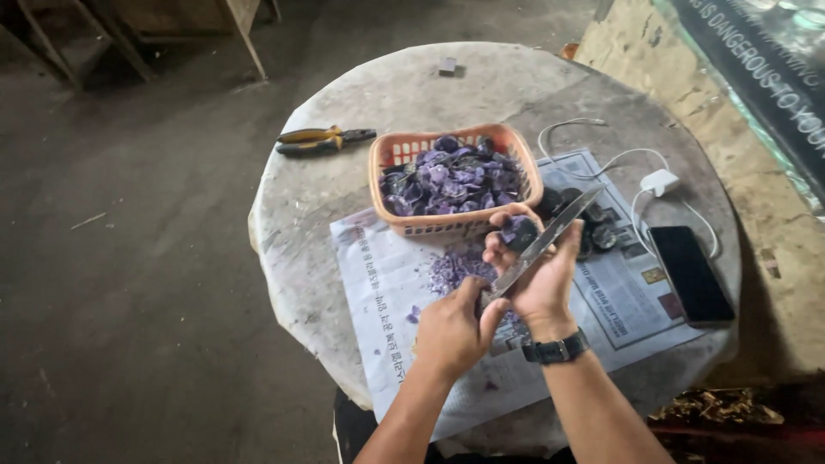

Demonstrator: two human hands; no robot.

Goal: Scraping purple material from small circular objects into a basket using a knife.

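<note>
Your left hand [453,331] is closed around the handle of a long knife [541,245], and the blade runs up and to the right, across your right hand [537,271]. Your right hand, with a dark watch [557,350] on the wrist, grips a small dark purple piece [518,232] between the fingertips, just in front of the orange basket [455,225]. The basket is full of purple slices [454,179] and it stands very near your fingers, so there is little room in front of the blade. Below your hands a small heap of purple scraps [455,268] lies on the newspaper [387,301] that covers the near part of the round table [344,198]. Behind the blade, on the right, you have some dark round pieces [593,234] on the paper, partly hidden by the knife. Further to the right lie a black phone [692,273] and a white charger with its cable [657,182]; the phone is close to the right edge of the table. The yellow-handled pliers [322,140] lie well apart, at the left of the basket, and a small grey block [448,65] rests near the far edge. The left part of the table top is open, and the near edge is just under your forearms.
</note>
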